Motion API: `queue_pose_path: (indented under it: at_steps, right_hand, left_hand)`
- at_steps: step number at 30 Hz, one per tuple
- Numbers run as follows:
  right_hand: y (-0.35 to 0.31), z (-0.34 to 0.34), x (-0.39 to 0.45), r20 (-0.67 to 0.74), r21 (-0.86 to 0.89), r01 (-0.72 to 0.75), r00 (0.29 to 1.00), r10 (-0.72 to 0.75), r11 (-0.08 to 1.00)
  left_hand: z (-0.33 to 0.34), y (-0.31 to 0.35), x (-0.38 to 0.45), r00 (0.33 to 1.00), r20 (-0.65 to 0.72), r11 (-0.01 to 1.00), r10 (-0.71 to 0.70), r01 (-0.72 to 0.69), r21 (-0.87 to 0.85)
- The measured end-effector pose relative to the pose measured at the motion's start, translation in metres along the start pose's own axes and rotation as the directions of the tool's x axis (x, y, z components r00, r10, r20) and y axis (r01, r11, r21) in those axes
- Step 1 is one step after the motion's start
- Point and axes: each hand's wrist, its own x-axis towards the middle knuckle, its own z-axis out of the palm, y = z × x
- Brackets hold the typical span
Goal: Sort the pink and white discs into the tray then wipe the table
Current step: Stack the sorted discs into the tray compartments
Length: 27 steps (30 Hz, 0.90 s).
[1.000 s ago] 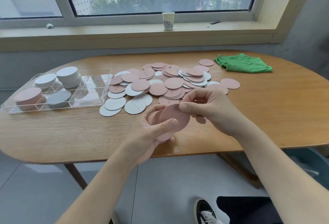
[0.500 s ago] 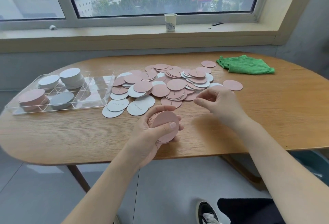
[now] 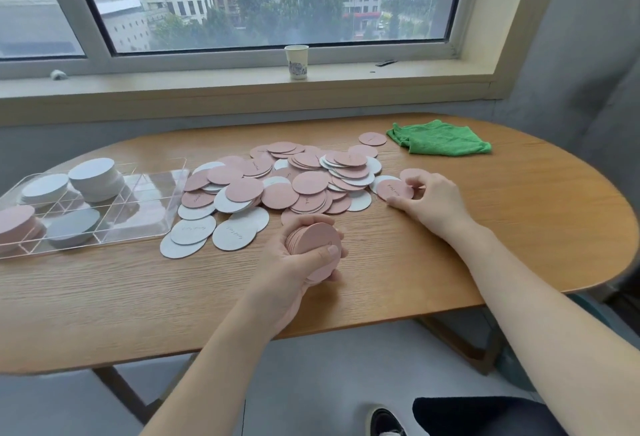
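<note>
Two hands are busy over a rounded wooden desk (image 3: 519,227). Around the work: a green cloth (image 3: 440,137) bunched up at the far right, a paper cup (image 3: 296,61) on the windowsill (image 3: 207,89) behind, and a clear divided tray (image 3: 152,200) at the left end, just beside the heap. The tray holds white stacks (image 3: 93,177) in its far compartments, a pink stack (image 3: 17,224) at the near left, and a greyish-looking stack (image 3: 74,227) next to that.

Near edge of the desk is bare wood, same on the right past the cloth.

Pile of discs (image 3: 294,175), pink and white mixed, overlaps loosely mid-desk, some with small writing. Left hand (image 3: 294,269) is wrapped round a stack of pink discs (image 3: 317,245) held on edge just above the wood. Right hand (image 3: 429,200) sits at the pile's right fringe, fingertips pinching one pink disc (image 3: 393,189) that lies over a white one.
</note>
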Motion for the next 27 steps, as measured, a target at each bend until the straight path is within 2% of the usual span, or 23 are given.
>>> queue_pose_path:
  at_steps: [3,8,12,15,18,22,27]
  right_hand:
    - [-0.002,-0.001,0.006,0.055,0.016,-0.038,0.998,0.037,0.999]
    - [-0.009,-0.002,0.013,0.115,-0.107,-0.091,0.988,0.103,0.99]
    - [-0.008,-0.002,0.016,0.11,-0.046,-0.126,0.985,0.131,0.991]
    - [-0.006,-0.003,0.014,0.11,0.133,-0.12,0.988,0.106,0.984]
    - [-0.003,-0.006,0.004,0.052,0.365,-0.071,0.997,0.055,0.928]
    - [-0.011,-0.019,-0.023,0.051,0.649,-0.016,0.998,-0.023,0.761]
    - [-0.03,-0.031,-0.065,0.136,0.825,-0.003,0.972,-0.192,0.566]
  left_hand:
    - [0.007,-0.002,0.003,1.0,0.01,1.0,-0.005,0.005,0.01]
    - [0.014,-0.004,0.008,1.0,0.024,1.0,-0.008,0.009,-0.005]
    - [0.018,-0.005,0.011,1.0,0.013,1.0,-0.02,0.02,0.011]
    - [0.023,-0.006,0.013,1.0,-0.002,1.0,-0.024,0.024,0.003]
    - [0.027,-0.006,0.013,1.0,-0.01,1.0,-0.024,0.024,-0.007]
    - [0.031,-0.006,0.013,0.999,-0.024,0.999,-0.023,0.023,-0.022]
    - [0.034,-0.004,0.013,0.999,-0.039,0.999,-0.019,0.017,-0.046]
